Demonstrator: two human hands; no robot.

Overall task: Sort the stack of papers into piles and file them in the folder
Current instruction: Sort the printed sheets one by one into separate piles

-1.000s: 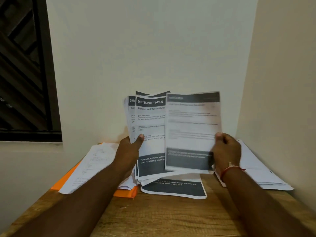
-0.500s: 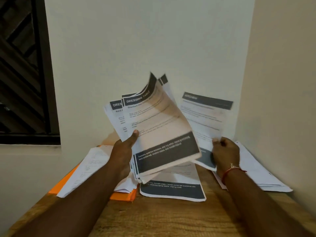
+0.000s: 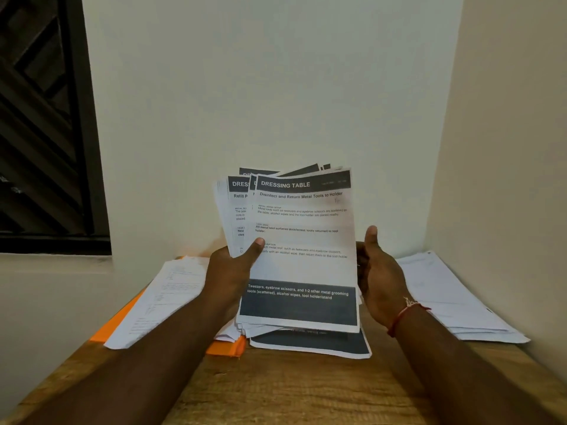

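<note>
My left hand [image 3: 230, 271] grips a fanned stack of printed papers [image 3: 303, 234] upright above the table, thumb pressed on the front sheet headed "DRESSING TABLE". At the stack's right edge, my right hand [image 3: 379, 277] is held with thumb up and fingers relaxed, gripping nothing. Under the stack, a printed sheet with a dark band [image 3: 310, 345] lies flat on the wooden table [image 3: 291, 391]. An orange folder [image 3: 227, 348] lies at the left, mostly covered by a pile of white papers [image 3: 162, 299].
Another pile of white papers [image 3: 445, 296] lies at the right against the side wall [image 3: 506, 148]. The back wall stands just behind the piles. A dark window [image 3: 40, 118] is at the left. Bare wood shows near the front edge.
My right hand no longer holds the single sheet and has come back to the stack's right edge. My left hand tipped the stack leftward, then set it upright again.
</note>
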